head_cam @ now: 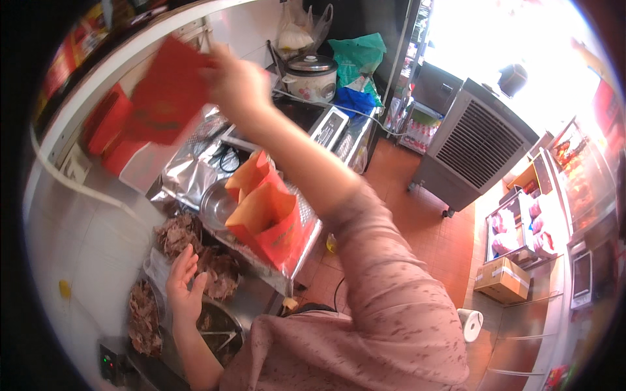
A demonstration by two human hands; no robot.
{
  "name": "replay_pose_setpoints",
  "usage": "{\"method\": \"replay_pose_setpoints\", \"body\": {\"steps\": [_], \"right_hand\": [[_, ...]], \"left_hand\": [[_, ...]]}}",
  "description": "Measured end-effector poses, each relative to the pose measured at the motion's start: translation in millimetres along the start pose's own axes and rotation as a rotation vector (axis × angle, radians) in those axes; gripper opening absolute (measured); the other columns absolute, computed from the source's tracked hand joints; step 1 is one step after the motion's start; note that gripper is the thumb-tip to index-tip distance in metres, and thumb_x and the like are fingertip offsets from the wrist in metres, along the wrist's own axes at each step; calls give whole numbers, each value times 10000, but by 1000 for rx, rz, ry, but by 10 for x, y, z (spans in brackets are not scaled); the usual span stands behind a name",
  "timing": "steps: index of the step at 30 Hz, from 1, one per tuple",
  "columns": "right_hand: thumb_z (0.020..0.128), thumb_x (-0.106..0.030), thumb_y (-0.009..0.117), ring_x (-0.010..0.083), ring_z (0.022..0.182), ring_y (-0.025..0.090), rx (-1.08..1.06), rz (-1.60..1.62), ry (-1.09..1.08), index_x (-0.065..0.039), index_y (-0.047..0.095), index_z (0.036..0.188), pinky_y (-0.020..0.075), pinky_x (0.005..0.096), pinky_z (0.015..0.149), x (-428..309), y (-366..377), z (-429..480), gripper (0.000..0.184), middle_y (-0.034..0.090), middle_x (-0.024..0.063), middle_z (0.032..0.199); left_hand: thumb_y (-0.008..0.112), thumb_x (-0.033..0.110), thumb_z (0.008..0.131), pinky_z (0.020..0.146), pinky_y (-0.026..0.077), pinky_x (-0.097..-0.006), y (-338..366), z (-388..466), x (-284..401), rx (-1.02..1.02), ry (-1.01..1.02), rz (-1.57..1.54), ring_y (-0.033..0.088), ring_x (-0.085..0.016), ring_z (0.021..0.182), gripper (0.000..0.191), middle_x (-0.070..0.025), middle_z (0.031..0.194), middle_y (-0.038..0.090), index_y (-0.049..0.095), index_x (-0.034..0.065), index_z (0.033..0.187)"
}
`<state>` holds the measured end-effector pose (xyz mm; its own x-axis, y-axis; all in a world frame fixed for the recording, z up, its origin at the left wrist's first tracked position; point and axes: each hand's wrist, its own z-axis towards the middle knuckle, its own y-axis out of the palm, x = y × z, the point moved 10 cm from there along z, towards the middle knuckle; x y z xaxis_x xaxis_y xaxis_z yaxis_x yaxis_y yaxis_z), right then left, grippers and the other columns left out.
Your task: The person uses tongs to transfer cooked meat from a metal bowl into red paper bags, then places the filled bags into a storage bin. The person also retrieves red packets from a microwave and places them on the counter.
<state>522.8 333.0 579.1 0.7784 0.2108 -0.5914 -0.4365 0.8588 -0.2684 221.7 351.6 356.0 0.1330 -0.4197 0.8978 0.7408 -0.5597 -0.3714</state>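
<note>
My right hand (239, 80) is raised at the upper left, blurred, its fingers closed on a flat red paper bag (168, 95). Behind that bag a stack of red paper bags (110, 127) rests in a holder by the wall. My left hand (185, 288) hangs with fingers apart and nothing in it, over pans of cooked meat (220, 273). Two red paper bags (279, 234) stand with their mouths open on the foil-covered counter, beside a round metal bowl (212, 203).
A rice cooker (310, 78) and a green plastic bag (359, 56) stand at the counter's far end. More meat (144, 317) lies at the lower left, near a pot of liquid (220, 325). A wheeled air cooler (469, 146) and a cardboard box (503, 281) are on the right.
</note>
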Motion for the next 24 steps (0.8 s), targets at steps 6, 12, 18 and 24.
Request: {"method": "replay_pose_setpoints", "body": {"steps": [6, 12, 18, 24], "right_hand": [[945, -56, 553, 75, 680, 590, -32, 520, 456, -41, 512, 1081, 447, 217, 528, 173, -947, -1960, 143, 661, 53, 870], [951, -108, 590, 65, 583, 534, -211, 690, 802, -65, 505, 1060, 407, 220, 450, -279, -165, -3630, 144, 599, 15, 771], [956, -116, 587, 80, 691, 552, -414, 750, 774, -47, 535, 1029, 453, 231, 545, -885, 596, -4363, 113, 596, 14, 858], [970, -102, 541, 104, 518, 527, -620, 726, 910, -46, 531, 1039, 395, 238, 427, -1280, 1045, -5017, 90, 581, 25, 720]], "left_hand": [[706, 268, 882, 1045, 399, -392, -247, -929, -219, 13, -110, -619, 498, -269, 1248, 655, -163, 1436, 440, 418, -3, 1404], [800, 327, 771, 958, 481, -385, -538, -1806, -361, -26, 20, -945, 573, -207, 1152, 652, -52, 1284, 578, 520, 53, 1291], [850, 319, 708, 904, 514, -381, -1056, -2874, -512, 21, -1, -1140, 574, -196, 1137, 753, -71, 1244, 596, 503, 51, 1320], [758, 165, 794, 995, 436, -386, -1306, -3856, -574, 222, -102, -1069, 559, -189, 1168, 665, -92, 1280, 588, 460, 24, 1372]]}}
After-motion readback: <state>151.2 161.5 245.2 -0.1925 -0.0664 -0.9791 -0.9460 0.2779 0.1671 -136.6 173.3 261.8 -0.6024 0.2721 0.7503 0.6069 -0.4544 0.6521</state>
